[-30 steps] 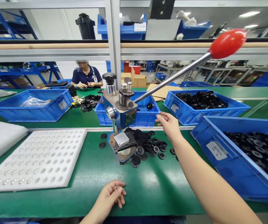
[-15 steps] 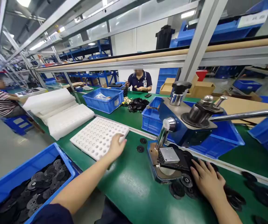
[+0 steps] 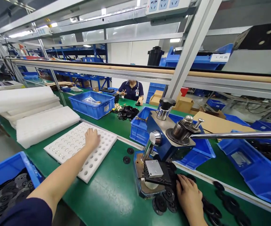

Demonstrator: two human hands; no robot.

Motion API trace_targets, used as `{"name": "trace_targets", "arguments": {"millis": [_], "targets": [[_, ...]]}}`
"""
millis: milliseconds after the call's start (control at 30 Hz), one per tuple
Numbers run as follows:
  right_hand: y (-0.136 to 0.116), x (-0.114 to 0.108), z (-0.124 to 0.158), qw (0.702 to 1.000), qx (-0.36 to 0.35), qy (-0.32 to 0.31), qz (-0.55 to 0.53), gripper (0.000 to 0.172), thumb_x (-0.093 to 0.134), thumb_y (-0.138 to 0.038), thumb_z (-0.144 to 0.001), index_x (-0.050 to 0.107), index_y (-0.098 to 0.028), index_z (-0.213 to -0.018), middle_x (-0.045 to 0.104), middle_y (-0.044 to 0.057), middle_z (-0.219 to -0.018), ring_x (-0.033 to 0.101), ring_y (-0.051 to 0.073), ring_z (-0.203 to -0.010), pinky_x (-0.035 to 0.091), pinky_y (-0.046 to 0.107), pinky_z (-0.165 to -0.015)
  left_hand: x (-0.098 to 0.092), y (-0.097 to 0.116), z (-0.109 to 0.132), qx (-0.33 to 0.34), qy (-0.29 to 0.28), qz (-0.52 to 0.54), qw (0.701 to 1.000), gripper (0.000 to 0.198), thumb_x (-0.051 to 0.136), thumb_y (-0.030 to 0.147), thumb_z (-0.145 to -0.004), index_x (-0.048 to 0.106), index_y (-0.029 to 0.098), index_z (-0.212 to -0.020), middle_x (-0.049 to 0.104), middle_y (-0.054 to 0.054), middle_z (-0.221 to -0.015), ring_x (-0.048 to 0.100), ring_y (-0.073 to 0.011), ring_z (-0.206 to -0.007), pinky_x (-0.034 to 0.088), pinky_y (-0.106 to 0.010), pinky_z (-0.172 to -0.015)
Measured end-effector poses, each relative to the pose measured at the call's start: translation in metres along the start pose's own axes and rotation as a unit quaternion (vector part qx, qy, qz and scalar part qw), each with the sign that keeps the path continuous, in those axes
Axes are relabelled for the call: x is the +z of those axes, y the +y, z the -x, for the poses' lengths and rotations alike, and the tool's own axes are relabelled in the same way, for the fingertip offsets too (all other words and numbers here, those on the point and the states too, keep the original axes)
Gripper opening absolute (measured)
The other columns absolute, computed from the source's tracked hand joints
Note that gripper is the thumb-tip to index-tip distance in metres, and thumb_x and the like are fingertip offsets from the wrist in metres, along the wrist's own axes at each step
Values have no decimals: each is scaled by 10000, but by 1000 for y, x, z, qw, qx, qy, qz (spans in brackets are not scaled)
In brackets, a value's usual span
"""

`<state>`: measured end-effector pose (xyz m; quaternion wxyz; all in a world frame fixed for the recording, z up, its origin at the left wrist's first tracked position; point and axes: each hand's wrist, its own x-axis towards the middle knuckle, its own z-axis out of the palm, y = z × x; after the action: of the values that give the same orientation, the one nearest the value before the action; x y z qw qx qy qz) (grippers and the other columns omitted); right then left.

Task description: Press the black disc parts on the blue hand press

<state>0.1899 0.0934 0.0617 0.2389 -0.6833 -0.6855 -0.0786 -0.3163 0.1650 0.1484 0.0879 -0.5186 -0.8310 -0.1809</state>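
Note:
My left hand (image 3: 92,138) is over the middle of a white foam tray (image 3: 88,175), its fingers bent down and pressed together at the holes. Their tips are hidden, so I cannot make out what they pinch. Shiny round pieces (image 3: 63,147) sit in holes on the tray's left side; holes toward the right are bare. My right hand (image 3: 190,196) lies over black discs right of a blue hand press (image 3: 170,131), fingers stretched and slightly apart. Loose black discs (image 3: 161,203) lie by the press base. A metal block (image 3: 153,168) rests on a black part under the press.
A blue bin (image 3: 33,171) of black discs stands at lower left. White foam sheets (image 3: 48,122) are stacked behind the tray. Blue bins (image 3: 91,105) stand farther back. The press's long lever (image 3: 239,135) reaches to the right. Another person (image 3: 132,91) sits across the table.
My view has turned right. My left hand has moved from the tray's right edge to its middle, fingers now bent down. My right hand stays by the press, its fingers less spread.

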Motion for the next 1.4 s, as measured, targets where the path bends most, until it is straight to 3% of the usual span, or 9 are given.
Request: {"name": "trace_targets", "arguments": {"millis": [167,433,600,700,867,1000,1067,1233,1400], "targets": [[1,-2,1,1000,1,8,-12,462,368,-417,-919,752,-205,-1063,716,130,-1163,605,331,-1116,513,477,-820,12,13,-13,11,-27,6,1000,276,431,209,-926,668,114,-1030,651,-198,-1082,585,-342,-1085,443,-423,-883],[5,-3,1,997,-2,36,-63,695,252,-631,-955,762,-159,-973,741,174,-1043,648,347,-1021,518,482,-809,25,9,-18,-21,-19,19,999,277,426,202,-928,654,89,-1038,655,-203,-1059,576,-341,-1054,442,-424,-894],[10,-6,1,990,69,75,-99,848,184,-787,-896,740,-147,-881,739,214,-928,689,353,-902,518,484,-796,30,2,-17,-69,-1,38,997,274,493,277,-911,650,79,-1016,622,-250,-1170,537,-402,-1130,437,-498,-920],[12,-15,4,975,136,109,-135,767,288,-814,-860,717,-179,-863,744,202,-928,703,347,-888,535,439,-773,31,-1,-17,-59,-10,65,996,179,518,236,-882,660,128,-879,663,-212,-1124,557,-391,-1123,437,-502,-930],[4,-44,0,878,303,154,-337,537,487,-734,-844,640,-219,-871,752,108,-840,697,269,-715,542,353,-599,27,0,-17,-55,25,136,989,139,476,161,-860,605,168,-809,692,-180,-1046,509,-371,-1246,410,-513,-1004],[-19,-75,-1,756,366,52,-539,539,818,-601,-618,632,-196,-921,756,92,-960,675,186,-638,540,291,-537,13,7,-12,-56,113,256,958,82,441,168,-879,520,182,-861,683,-121,-1047,542,-335,-1244,421,-508,-1038],[-31,-91,10,715,373,1,-591,612,898,-502,-544,628,-195,-1000,756,90,-990,697,182,-690,562,283,-584,1,16,-4,-54,102,342,933,37,434,211,-906,465,201,-890,676,-77,-1019,628,-313,-1130,493,-496,-957],[-48,-119,66,671,373,-103,-633,657,871,-471,-648,570,-164,-1145,755,117,-953,735,213,-703,548,275,-555,-38,61,46,-10,-151,537,830,260,555,462,-882,427,238,-849,716,-26,-823,703,-228,-663,595,-388,-596],[-54,-114,119,689,392,-107,-600,487,815,-545,-692,584,-143,-843,746,102,-820,699,158,-585,487,216,-486,-65,113,157,78,-604,543,578,468,677,651,-782,474,233,-843,759,-78,-895,695,-215,-595,524,-312,-474]]}}
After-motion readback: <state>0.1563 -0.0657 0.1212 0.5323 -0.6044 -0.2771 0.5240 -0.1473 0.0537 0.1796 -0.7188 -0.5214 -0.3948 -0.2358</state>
